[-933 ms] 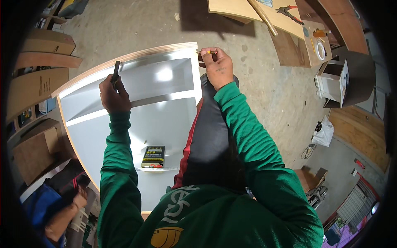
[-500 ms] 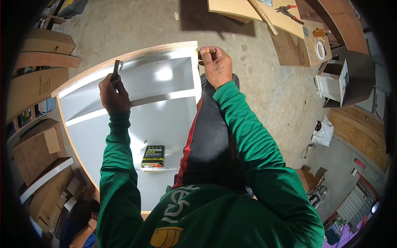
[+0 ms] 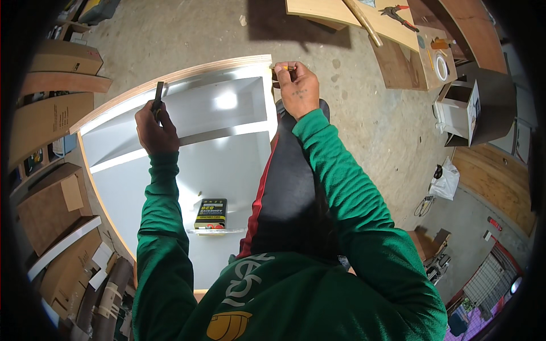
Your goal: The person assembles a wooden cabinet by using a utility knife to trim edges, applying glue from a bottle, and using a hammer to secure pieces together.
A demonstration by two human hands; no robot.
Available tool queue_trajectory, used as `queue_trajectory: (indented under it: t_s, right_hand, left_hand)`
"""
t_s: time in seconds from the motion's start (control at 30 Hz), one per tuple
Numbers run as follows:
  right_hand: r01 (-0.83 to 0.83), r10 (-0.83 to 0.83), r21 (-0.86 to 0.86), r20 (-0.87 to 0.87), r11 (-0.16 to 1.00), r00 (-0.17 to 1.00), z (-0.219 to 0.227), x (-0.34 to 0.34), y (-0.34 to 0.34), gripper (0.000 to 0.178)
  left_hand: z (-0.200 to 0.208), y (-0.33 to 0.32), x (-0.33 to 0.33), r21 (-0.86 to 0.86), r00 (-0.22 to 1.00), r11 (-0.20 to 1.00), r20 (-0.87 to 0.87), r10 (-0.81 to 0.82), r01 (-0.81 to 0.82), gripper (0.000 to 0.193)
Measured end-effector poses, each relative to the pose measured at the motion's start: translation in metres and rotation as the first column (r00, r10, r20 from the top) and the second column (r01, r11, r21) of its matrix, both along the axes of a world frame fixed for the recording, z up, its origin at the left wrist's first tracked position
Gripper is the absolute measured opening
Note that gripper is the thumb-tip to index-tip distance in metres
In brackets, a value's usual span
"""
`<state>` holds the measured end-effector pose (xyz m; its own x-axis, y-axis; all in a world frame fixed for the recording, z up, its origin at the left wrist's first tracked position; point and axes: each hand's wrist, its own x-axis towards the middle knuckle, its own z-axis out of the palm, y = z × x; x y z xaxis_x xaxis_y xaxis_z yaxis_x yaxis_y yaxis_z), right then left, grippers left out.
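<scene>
A large open wooden cabinet (image 3: 222,165) with pale inner faces and a dividing rail lies in front of me. My left hand (image 3: 157,128) is over its left part, closed round a flat, dark bar-like tool (image 3: 158,96) that points up from the fist. At the cabinet's far right corner, my right hand (image 3: 300,94) is closed with fingertips pinched on a small yellow tool (image 3: 285,68). Its tip is next to the corner edge, and most of it is covered by the fingers. A black and yellow adhesive can (image 3: 211,213) sits inside the cabinet, nearer to me.
Cardboard boxes (image 3: 54,122) and boards line the left side. A wooden bench (image 3: 352,17) at the far right carries red-handled snips (image 3: 400,18), a wooden stick (image 3: 364,23) and a tape roll (image 3: 440,67). A white bag (image 3: 445,181) lies on the floor at the right.
The dark tool in my left hand has tilted slightly; my right hand stays almost where it was. Another person's arm at the lower left has gone from view.
</scene>
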<state>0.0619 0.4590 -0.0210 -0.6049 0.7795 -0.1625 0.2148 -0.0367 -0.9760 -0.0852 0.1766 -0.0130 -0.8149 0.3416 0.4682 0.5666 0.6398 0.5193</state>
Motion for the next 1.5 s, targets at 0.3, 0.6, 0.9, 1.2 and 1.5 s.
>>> queue_trajectory:
  t_s: [0.3, 0.6, 0.9, 1.2, 1.5]
  right_hand:
    - [0.009, -0.009, 0.008, -0.002, 1.000, 1.000, -0.005, -0.001, 0.000, 0.015]
    - [0.012, -0.012, 0.004, 0.013, 1.000, 1.000, -0.005, -0.002, 0.002, 0.016]
    - [-0.047, 0.047, 0.067, 0.014, 0.997, 0.999, 0.023, 0.007, -0.010, 0.013]
    - [-0.115, 0.112, 0.030, 0.096, 0.993, 0.989, 0.029, 0.014, -0.012, 0.016]
    - [-0.118, 0.112, 0.056, 0.099, 0.991, 0.989, 0.028, 0.013, -0.010, 0.018]
  left_hand:
    - [-0.004, -0.001, -0.001, 0.008, 1.000, 1.000, -0.006, 0.001, -0.001, 0.023]
    - [-0.002, -0.001, -0.001, 0.000, 1.000, 1.000, -0.020, -0.010, 0.010, 0.022]
    - [-0.001, -0.001, 0.001, 0.026, 0.998, 0.999, 0.060, 0.020, -0.022, 0.021]
    - [-0.005, -0.004, -0.001, 0.007, 0.997, 0.999, 0.069, 0.039, -0.040, 0.020]
    - [-0.008, -0.009, -0.003, -0.061, 0.998, 0.998, 0.055, 0.014, -0.011, 0.024]
